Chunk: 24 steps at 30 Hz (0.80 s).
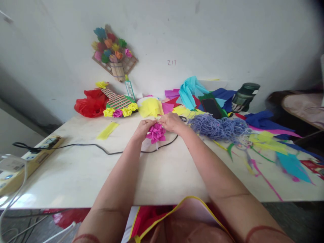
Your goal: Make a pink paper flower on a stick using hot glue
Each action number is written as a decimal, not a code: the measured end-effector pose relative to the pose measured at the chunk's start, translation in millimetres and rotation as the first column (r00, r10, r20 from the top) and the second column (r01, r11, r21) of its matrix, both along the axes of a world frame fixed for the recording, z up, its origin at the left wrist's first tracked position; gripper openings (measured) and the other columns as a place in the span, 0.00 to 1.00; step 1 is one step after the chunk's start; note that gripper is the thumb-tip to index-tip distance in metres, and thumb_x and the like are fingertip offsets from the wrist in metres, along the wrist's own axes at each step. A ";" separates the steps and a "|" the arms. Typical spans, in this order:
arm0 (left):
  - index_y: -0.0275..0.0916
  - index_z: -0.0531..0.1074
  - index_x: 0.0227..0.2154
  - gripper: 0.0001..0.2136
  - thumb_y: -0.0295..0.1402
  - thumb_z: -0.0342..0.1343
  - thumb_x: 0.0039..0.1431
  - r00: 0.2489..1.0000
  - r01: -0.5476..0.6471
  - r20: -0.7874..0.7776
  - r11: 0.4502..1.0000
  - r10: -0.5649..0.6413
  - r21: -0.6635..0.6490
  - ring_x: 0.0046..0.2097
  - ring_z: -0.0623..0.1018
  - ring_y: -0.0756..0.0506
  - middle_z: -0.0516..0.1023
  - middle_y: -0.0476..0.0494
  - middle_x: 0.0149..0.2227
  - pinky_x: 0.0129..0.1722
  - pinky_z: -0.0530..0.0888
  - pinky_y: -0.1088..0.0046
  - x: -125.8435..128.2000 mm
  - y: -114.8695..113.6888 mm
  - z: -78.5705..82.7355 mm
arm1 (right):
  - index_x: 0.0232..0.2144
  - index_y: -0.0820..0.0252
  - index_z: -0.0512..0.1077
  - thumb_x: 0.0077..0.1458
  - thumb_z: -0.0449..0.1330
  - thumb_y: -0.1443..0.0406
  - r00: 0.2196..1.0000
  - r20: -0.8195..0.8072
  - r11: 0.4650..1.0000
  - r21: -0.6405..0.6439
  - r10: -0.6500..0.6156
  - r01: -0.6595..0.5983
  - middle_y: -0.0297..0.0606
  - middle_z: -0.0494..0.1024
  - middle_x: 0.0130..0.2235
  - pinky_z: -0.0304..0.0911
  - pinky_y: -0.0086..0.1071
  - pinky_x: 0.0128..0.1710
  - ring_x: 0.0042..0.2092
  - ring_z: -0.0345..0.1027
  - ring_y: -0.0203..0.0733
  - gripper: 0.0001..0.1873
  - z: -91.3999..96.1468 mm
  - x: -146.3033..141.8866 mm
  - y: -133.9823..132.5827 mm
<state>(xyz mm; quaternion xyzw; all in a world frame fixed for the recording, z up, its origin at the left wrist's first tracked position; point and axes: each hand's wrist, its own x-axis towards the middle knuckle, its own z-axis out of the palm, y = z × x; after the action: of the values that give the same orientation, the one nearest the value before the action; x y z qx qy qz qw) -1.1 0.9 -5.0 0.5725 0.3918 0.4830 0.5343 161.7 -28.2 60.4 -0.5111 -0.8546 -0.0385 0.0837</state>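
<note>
A magenta paper flower is held between both hands above the middle of the white table. My left hand is closed on its left side, fingers bent at the far edge of the petals. From the right, my right hand pinches at the flower's upper edge; its fingertips are partly hidden. A small pale piece shows just below the petals, too unclear to name. The black cord passes close beneath the flower. Beyond the hands lie yellow paper sheets.
A decorated paper-flower piece and red plastic stand back left. Purple string, a phone, a dark green bottle and paper scraps crowd the right. A power strip lies along the left edge.
</note>
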 end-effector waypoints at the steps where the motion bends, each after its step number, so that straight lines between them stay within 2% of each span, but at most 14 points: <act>1: 0.37 0.64 0.13 0.23 0.49 0.67 0.40 1.000 -0.005 -0.002 1.000 0.005 0.003 0.19 0.58 0.55 0.59 0.54 0.15 0.20 0.51 0.74 -0.3 0.4 -0.5 | 0.45 0.60 0.80 0.65 0.49 0.61 1.000 -0.004 1.000 -0.001 -0.005 0.005 0.47 0.81 0.47 0.61 0.35 0.43 0.49 0.73 0.49 0.20 0.4 -0.7 -0.6; 7: 0.37 0.65 0.14 0.22 0.47 0.67 0.42 1.000 0.000 0.002 1.000 0.000 0.013 0.20 0.58 0.55 0.60 0.53 0.16 0.20 0.52 0.73 -2.1 0.9 -1.1 | 0.43 0.56 0.81 0.62 0.53 0.63 0.987 -0.162 0.999 -0.053 0.002 -0.010 0.41 0.82 0.46 0.59 0.32 0.40 0.47 0.73 0.45 0.17 -7.8 3.5 7.8; 10: 0.37 0.64 0.14 0.21 0.46 0.67 0.42 1.000 -0.003 0.009 1.000 0.002 0.023 0.20 0.58 0.55 0.60 0.54 0.16 0.21 0.51 0.73 -2.6 0.9 -0.6 | 0.38 0.58 0.81 0.58 0.54 0.65 0.950 -0.299 0.993 -0.046 0.088 -0.107 0.38 0.82 0.39 0.58 0.29 0.37 0.40 0.72 0.40 0.15 -15.7 8.0 15.5; 12: 0.37 0.63 0.13 0.22 0.46 0.66 0.42 1.000 -0.002 0.006 0.999 0.002 0.034 0.20 0.57 0.55 0.58 0.54 0.16 0.21 0.51 0.73 -2.8 1.0 -0.3 | 0.28 0.61 0.79 0.57 0.54 0.66 0.922 -0.370 0.989 -0.037 0.117 -0.141 0.36 0.78 0.29 0.55 0.29 0.33 0.33 0.67 0.37 0.14 -19.3 9.4 19.2; 15: 0.38 0.62 0.13 0.21 0.45 0.66 0.43 1.000 0.004 -0.010 0.999 -0.004 0.053 0.20 0.56 0.55 0.57 0.55 0.16 0.21 0.51 0.73 -3.0 0.8 0.0 | 0.15 0.62 0.69 0.56 0.55 0.64 0.882 -0.467 0.994 -0.060 0.056 -0.095 0.31 0.64 0.19 0.48 0.29 0.28 0.25 0.54 0.33 0.18 -22.0 8.8 22.5; 17: 0.37 0.63 0.14 0.21 0.45 0.65 0.43 1.000 0.010 -0.019 0.998 -0.009 0.055 0.20 0.56 0.55 0.58 0.55 0.16 0.21 0.51 0.73 -3.0 0.2 0.4 | 0.13 0.61 0.63 0.54 0.55 0.63 0.848 -0.530 0.993 -0.092 0.016 -0.076 0.29 0.58 0.17 0.45 0.30 0.27 0.25 0.50 0.32 0.20 -23.5 8.0 23.9; 19: 0.37 0.64 0.14 0.20 0.45 0.66 0.43 1.000 0.015 -0.023 0.999 -0.014 0.048 0.20 0.56 0.55 0.58 0.55 0.16 0.21 0.51 0.73 -2.9 -0.5 0.8 | 0.12 0.60 0.60 0.53 0.56 0.62 0.812 -0.584 0.989 -0.121 0.000 -0.087 0.28 0.55 0.17 0.44 0.30 0.27 0.24 0.50 0.31 0.20 -25.7 7.8 25.0; 24: 0.37 0.64 0.14 0.20 0.45 0.66 0.42 1.000 0.017 -0.009 1.000 -0.017 0.023 0.20 0.57 0.55 0.59 0.54 0.16 0.21 0.51 0.73 -2.3 -0.5 1.1 | 0.13 0.61 0.63 0.52 0.57 0.62 0.768 -0.640 0.984 -0.130 0.012 -0.123 0.28 0.58 0.16 0.46 0.29 0.27 0.25 0.53 0.32 0.18 -30.1 9.4 26.5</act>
<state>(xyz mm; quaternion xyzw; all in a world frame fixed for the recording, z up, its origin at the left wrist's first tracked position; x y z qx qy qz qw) -3.4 0.4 -3.9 0.5840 0.3840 0.4803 0.5299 171.2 -1.7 30.3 -0.4678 -0.7936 0.2105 0.3271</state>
